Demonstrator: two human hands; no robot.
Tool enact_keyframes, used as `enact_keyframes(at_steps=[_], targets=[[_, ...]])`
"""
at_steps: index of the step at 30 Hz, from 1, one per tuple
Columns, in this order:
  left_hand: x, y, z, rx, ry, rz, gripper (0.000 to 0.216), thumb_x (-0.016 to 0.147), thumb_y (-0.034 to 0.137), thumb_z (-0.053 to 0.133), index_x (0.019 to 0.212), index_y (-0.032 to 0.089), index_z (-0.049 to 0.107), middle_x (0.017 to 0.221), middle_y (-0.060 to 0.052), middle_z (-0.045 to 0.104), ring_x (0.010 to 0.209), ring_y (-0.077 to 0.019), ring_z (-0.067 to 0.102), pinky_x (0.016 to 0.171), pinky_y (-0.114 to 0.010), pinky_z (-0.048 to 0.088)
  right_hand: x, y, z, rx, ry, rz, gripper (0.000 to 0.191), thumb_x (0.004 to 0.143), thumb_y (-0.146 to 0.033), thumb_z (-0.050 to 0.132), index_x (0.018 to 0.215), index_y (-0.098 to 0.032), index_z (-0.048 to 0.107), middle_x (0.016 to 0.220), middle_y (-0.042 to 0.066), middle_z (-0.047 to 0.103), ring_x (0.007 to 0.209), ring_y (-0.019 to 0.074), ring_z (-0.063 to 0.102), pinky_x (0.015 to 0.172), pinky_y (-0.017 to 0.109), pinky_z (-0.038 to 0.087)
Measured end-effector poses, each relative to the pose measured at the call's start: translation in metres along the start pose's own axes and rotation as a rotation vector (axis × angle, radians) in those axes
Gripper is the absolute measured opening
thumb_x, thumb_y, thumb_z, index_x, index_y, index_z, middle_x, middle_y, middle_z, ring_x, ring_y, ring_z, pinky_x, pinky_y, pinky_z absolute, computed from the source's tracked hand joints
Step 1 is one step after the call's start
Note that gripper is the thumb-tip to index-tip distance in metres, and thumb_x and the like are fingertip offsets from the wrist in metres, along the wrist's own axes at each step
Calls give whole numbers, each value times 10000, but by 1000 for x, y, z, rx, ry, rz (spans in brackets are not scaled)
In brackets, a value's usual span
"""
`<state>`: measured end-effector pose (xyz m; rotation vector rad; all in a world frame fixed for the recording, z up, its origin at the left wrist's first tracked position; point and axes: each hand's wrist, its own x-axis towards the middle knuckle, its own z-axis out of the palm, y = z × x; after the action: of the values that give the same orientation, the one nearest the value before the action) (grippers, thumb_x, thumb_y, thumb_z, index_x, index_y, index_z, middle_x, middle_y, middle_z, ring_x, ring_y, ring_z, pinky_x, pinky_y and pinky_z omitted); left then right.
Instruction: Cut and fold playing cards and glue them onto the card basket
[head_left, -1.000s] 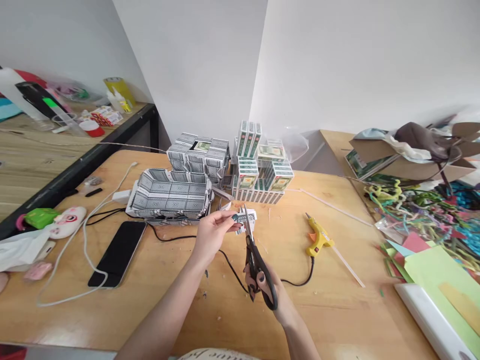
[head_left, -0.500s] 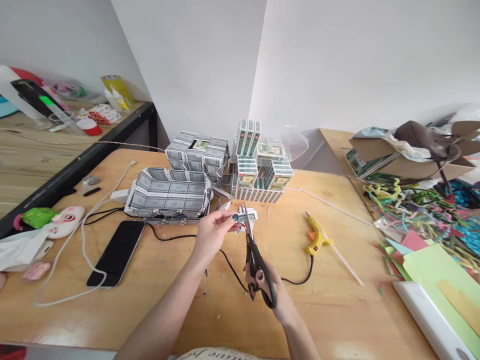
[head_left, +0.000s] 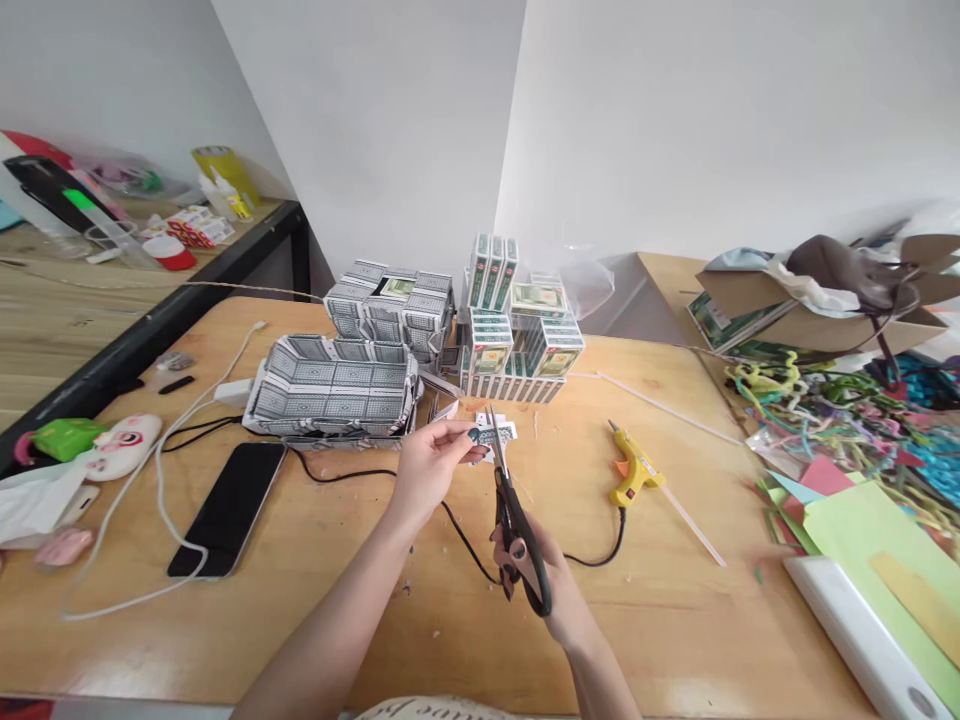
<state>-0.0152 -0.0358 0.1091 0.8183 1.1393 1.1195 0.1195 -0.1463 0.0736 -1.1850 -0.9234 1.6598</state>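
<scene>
My left hand (head_left: 433, 462) pinches a small patterned strip of playing card (head_left: 486, 437) between thumb and fingers. My right hand (head_left: 534, 560) grips black-handled scissors (head_left: 517, 515), their blades slightly apart around the strip. Under the blades, a few white playing cards (head_left: 507, 427) lie on the table. Behind my left hand stands an open box made of grey-patterned playing cards (head_left: 335, 385), with a second card-built piece (head_left: 391, 305) behind it. To the right of these, green-and-white card packs (head_left: 491, 345) are stacked in several levels.
A yellow glue gun (head_left: 634, 470) with a clear glue stick lies right of my hands, its black cord crossing the table (head_left: 465, 640). A phone (head_left: 229, 510) and white cable (head_left: 161, 490) lie left. Coloured paper (head_left: 862, 540), pipe cleaners (head_left: 810, 400) and a cardboard box (head_left: 787, 300) are at right.
The view has shifted slightly. Both hands keep nearly the same pose, with the scissor blades still around the card strip.
</scene>
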Motion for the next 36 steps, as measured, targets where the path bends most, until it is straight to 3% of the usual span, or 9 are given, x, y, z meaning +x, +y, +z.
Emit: enact_keyframes(at_steps=[10, 15, 21, 25, 28, 32, 36], targets=[[5, -7, 6, -12, 1, -25, 227, 608, 225, 690, 790, 98, 643, 694, -37, 682, 566, -151, 654, 688, -319, 566, 2, -2, -3, -13, 29, 9, 399, 750, -548, 542, 810, -160, 476, 606, -36, 411, 472, 65, 395, 430, 198, 354], [9, -16, 3, 1, 27, -29, 264, 602, 253, 697, 808, 96, 640, 689, -44, 681, 637, -177, 668, 680, -315, 565, 10, 3, -1, -33, 157, 129, 436, 705, -584, 564, 740, -163, 458, 506, -78, 364, 366, 45, 334, 343, 183, 313], [14, -23, -2, 34, 30, -18, 263, 609, 274, 694, 796, 97, 641, 697, -63, 680, 651, -194, 668, 682, -342, 566, 20, 8, -14, -58, 314, 126, 424, 685, -582, 578, 698, -171, 476, 469, -56, 439, 369, 78, 384, 357, 204, 309], [18, -29, -9, 127, 47, 19, 201, 664, 244, 634, 813, 110, 631, 708, -62, 676, 634, -173, 661, 654, -323, 558, 26, 9, -36, -407, 551, 87, 349, 685, -533, 587, 664, -189, 527, 524, 3, 537, 440, 131, 434, 418, 241, 308], [20, -40, -18, 371, 36, 78, 152, 701, 211, 571, 817, 136, 634, 717, -58, 673, 630, -162, 647, 577, -284, 535, 33, 12, -52, -801, 713, 25, 263, 724, -455, 544, 705, -197, 591, 626, 55, 588, 585, 208, 518, 528, 290, 358], [22, -59, -24, 750, 41, 201, 140, 721, 154, 518, 803, 162, 631, 763, -43, 675, 669, -142, 628, 637, -265, 496, 49, 18, -68, -1196, 805, -94, 265, 757, -344, 484, 849, -145, 632, 787, 132, 604, 802, 277, 517, 690, 355, 383], [25, -75, -23, 971, 8, 204, 100, 734, 147, 519, 783, 166, 603, 763, -34, 666, 701, -143, 611, 650, -251, 447, 59, 20, -77, -1353, 845, -143, 251, 773, -301, 464, 862, -135, 631, 836, 141, 558, 851, 279, 475, 713, 360, 385]])
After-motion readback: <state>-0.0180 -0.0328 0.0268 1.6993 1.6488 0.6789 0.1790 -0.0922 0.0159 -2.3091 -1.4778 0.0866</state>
